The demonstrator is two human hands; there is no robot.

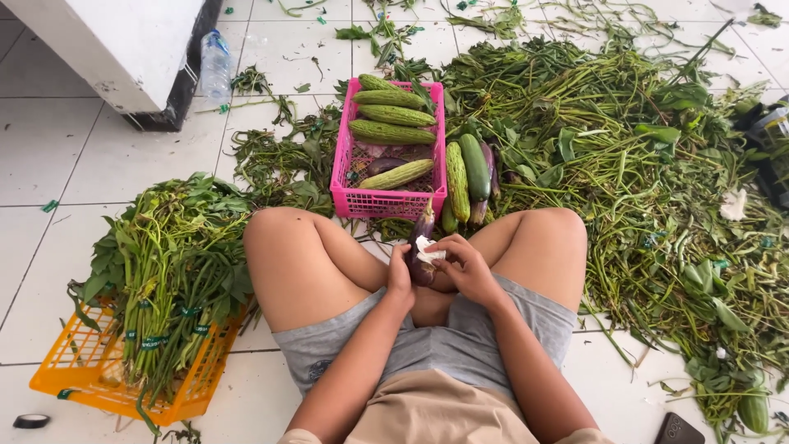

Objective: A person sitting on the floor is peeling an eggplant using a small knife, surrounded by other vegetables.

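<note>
Floor: white tiles (57, 156), strewn with green stems and leaves; the person sits on it with knees bent up, seen from above
Left hand (400, 279): closed around the lower part of a dark purple eggplant (421, 234), holding it upright between the knees
Right hand (467, 265): fingers curled, pressing a white wad (427, 251) against the eggplant's side; whether the wad is cloth or paper cannot be told
Eggplant: near the middle of the scene, just near of the pink basket, its tip pointing far
Pink basket (386, 201): far of the knees, holding ridged bitter gourds (390, 131) laid crosswise, with some purple pieces under them
Beside basket: just to its right lie a ridged gourd, a smooth cucumber (475, 164) and more eggplants, side by side on the floor
Greens heap (625, 164): a wide pile of long stems and leaves spread over the right and far side
Orange crate (90, 378): near left, carrying bundled greens (168, 263) tied with green bands, leafy ends pointing far
Bottle (216, 66): clear plastic, far left, standing against a white block with a dark base (123, 49)
Tape roll (31, 421): dark, at the near left edge
Phone (678, 429): dark, on the tiles near right
</note>
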